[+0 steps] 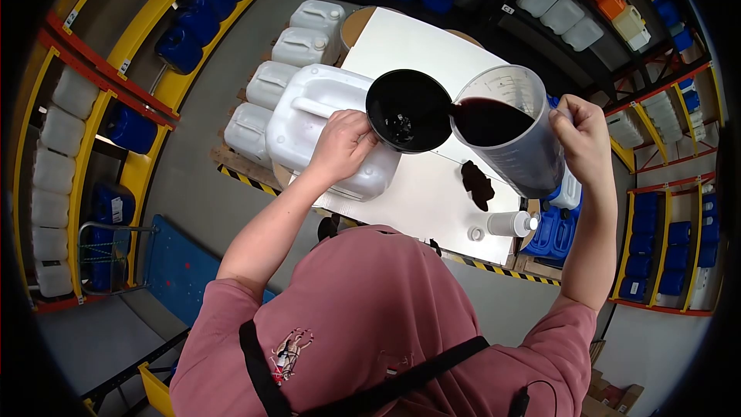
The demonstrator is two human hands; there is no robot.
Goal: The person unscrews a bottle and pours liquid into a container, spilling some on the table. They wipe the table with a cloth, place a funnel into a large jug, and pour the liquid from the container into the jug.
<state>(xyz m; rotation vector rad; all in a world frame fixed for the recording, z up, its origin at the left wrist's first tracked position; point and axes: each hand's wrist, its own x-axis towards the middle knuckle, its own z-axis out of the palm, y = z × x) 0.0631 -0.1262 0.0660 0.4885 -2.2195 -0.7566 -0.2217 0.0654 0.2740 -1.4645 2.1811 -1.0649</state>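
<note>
My left hand [343,145] is closed on the near left edge of a black funnel [413,104]. The funnel sits over a large white jerrycan [292,135], and some wet glints show inside its cone. With my right hand [580,133] I grip the handle of a clear measuring jug [532,161]. The jug tilts left, its spout right at the funnel's rim. Dark red-black liquid [494,122] in it reaches up to the spout. The jerrycan's mouth is hidden under the funnel.
A white tabletop [405,42] bears a crumpled black cloth or glove [478,185], a white bottle [509,224] and a loose cap [476,233]. Several white canisters [301,46] stand at the left. Shelves [143,31] with canisters surround me; a blue trolley [185,270] is behind left.
</note>
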